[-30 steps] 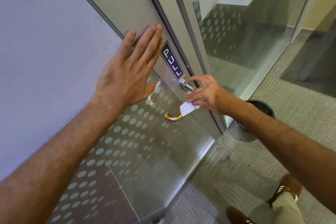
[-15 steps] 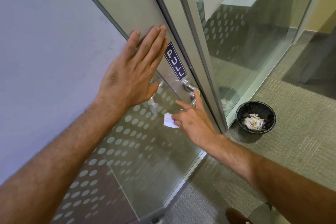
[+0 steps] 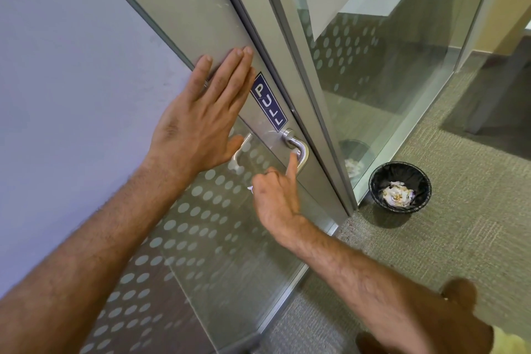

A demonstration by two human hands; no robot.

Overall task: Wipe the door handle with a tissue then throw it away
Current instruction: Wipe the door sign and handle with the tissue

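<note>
A curved steel door handle (image 3: 296, 143) sticks out of the metal door stile below a blue PULL sign (image 3: 268, 102). My right hand (image 3: 275, 195) is closed over the handle's lower part, index finger stretched up along the lever. Only a small white corner of the tissue (image 3: 250, 188) shows at the hand's left edge. My left hand (image 3: 201, 121) lies flat with fingers spread on the door frame, left of the sign. A small black-lined bin (image 3: 400, 187) holding crumpled tissues stands on the carpet to the right of the door.
The glass door (image 3: 218, 238) has a frosted dot pattern, with a plain grey wall (image 3: 71, 95) to its left. A glass partition (image 3: 373, 80) runs back on the right. My brown shoes (image 3: 459, 293) stand on the grey carpet at the bottom right.
My right hand slid from the handle's upper end down along it with the tissue and now covers the lower part; the tissue is mostly hidden. The left hand stayed flat on the door.
</note>
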